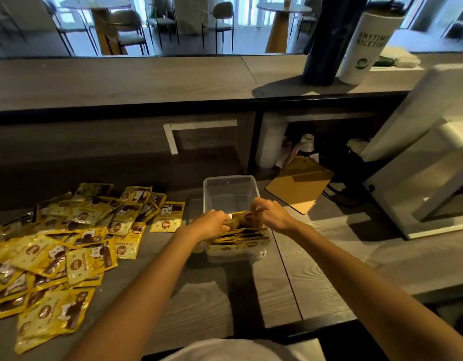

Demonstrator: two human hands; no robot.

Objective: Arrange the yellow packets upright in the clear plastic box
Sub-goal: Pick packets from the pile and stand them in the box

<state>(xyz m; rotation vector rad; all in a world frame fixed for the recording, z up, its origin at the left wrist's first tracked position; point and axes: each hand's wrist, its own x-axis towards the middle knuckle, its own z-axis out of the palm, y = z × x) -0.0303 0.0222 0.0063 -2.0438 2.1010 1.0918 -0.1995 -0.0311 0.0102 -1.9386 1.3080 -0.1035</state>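
Hands meet over the clear plastic box [231, 190]: left hand [211, 223] and right hand [270, 213] both pinch one yellow packet [244, 219] above upright packets [238, 239]; loose packets [68, 243] lie at nine o'clock.

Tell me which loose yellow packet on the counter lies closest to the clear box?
The lone packet at the pile's right edge, flat beside the left hand. The other loose packets overlap farther left of the clear box.
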